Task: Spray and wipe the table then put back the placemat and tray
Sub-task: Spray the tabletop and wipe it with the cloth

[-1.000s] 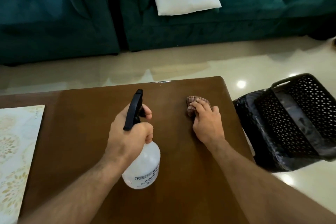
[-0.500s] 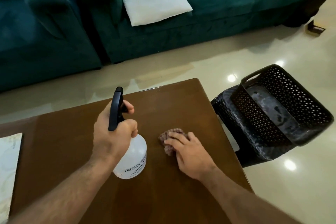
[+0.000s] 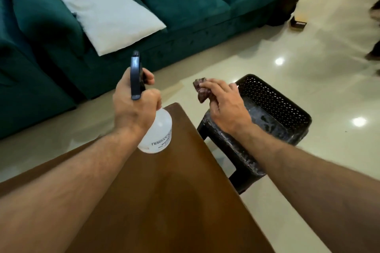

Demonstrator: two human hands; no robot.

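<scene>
cloth (image 3: 202,90) now lifted off table (image 3: 174,201)

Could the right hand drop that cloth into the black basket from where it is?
Probably yes: the right hand, gripping the cloth, hangs over the black basket, whose open top looks unobstructed.
</scene>
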